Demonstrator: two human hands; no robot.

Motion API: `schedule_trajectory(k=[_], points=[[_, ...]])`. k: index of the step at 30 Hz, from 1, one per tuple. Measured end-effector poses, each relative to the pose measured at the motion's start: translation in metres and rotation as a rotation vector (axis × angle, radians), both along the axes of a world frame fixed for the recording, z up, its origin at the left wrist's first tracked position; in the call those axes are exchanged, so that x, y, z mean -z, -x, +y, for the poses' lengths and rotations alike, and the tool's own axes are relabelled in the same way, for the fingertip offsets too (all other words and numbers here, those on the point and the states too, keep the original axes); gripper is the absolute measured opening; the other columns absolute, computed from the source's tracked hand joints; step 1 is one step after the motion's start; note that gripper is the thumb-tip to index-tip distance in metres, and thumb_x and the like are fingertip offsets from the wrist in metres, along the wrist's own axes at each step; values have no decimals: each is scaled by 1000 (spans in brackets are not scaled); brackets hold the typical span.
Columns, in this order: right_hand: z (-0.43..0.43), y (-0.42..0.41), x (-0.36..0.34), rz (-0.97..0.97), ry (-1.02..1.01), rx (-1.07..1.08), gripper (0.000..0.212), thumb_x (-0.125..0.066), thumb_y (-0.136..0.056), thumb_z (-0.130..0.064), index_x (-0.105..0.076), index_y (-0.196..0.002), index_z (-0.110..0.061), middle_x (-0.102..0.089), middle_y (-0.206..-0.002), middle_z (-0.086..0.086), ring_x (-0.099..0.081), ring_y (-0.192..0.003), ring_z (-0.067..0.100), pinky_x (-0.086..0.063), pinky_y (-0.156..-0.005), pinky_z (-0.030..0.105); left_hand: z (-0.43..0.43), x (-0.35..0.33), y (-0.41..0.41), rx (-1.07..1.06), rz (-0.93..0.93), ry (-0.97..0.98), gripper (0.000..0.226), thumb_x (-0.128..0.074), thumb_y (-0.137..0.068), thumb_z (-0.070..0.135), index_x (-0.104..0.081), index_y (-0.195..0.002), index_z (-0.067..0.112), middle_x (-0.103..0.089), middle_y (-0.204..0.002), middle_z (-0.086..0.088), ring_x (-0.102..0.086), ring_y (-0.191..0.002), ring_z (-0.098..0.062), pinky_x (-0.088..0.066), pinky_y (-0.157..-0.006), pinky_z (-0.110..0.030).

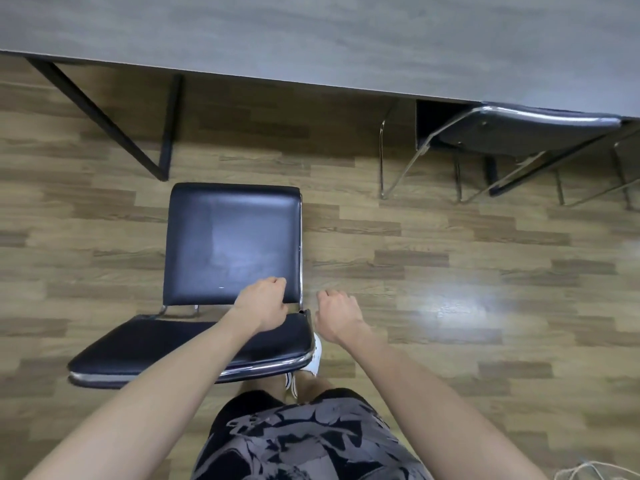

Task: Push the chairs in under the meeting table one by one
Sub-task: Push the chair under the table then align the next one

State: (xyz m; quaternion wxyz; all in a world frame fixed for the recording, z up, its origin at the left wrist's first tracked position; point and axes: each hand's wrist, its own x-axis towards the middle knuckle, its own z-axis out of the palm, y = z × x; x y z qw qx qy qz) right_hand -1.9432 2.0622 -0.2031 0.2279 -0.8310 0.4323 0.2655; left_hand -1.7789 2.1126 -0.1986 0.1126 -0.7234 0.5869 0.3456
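chair (232,244) short of surface (311,39), seat facing it | left hand (263,306) fingers (275,282) curled over chair's backrest (173,344); right hand (337,317) curled, empty, just right of chair | push straight ahead

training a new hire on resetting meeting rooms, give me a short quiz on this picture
1. True or false: the near chair is already tucked under the table.
2. Which hand is over the near chair's backrest: A) left, B) right, C) both?
3. How many chairs are in view?

Key:
1. False. Its seat sits on open floor, clear of the table edge.
2. A. The left hand is over the backrest. The right hand is beside it, over the floor.
3. Two. The far chair is pushed in at the right.
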Motion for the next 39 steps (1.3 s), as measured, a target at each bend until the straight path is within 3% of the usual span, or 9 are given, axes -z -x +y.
schedule_trajectory(k=[7, 17, 27, 32, 35, 39], points=[[9, 0, 6, -36, -45, -70, 35, -44, -96, -27, -47, -125, -8, -54, -131, 12, -47, -122, 32, -37, -97, 40, 18, 0, 0, -71, -81, -38, 22, -46, -91, 27, -49, -108, 14, -58, -118, -7, -56, -110, -30, -46, -86, -39], [22, -29, 7, -28, -57, -129, 33, -45, -95, -32, -50, -119, -10, -56, -126, 10, -50, -120, 30, -38, -98, 40, 33, -11, -35, -83, -106, -31, 21, -45, -92, 25, -50, -110, 14, -58, -117, -6, -56, -107, -28, -46, -84, -37], [78, -83, 7, 62, -87, -100, 54, -41, -94, -48, -49, -129, -9, -53, -132, 12, -48, -123, 32, -35, -102, 44, 83, -4, -94, -61, -43, -78, 25, -46, -89, 24, -51, -111, 12, -57, -122, -9, -55, -113, -30, -49, -90, -41], [111, -106, 6, 117, -174, -18, 55, -29, -90, -45, -51, -129, -13, -55, -130, 13, -49, -120, 32, -35, -99, 44, 124, 2, -130, -88, 35, -176, 40, -46, -86, 7, -47, -126, 13, -54, -131, -9, -54, -118, -31, -48, -94, -41], [119, -119, 2, 157, -213, -16, 54, -37, -84, -43, -48, -129, -14, -53, -129, 13, -48, -120, 33, -35, -99, 44, 150, 5, -155, -101, 59, -218, 49, -46, -80, 0, -47, -128, 15, -53, -133, -5, -54, -120, -28, -48, -95, -39], [142, -128, 2, 264, -142, -129, 66, -59, -69, -34, -39, -129, -17, -48, -127, 12, -44, -119, 32, -33, -104, 44, 182, 8, -187, -122, 103, -256, 63, -50, -73, 14, -46, -136, 21, -51, -137, 0, -52, -124, -23, -45, -101, -36]])
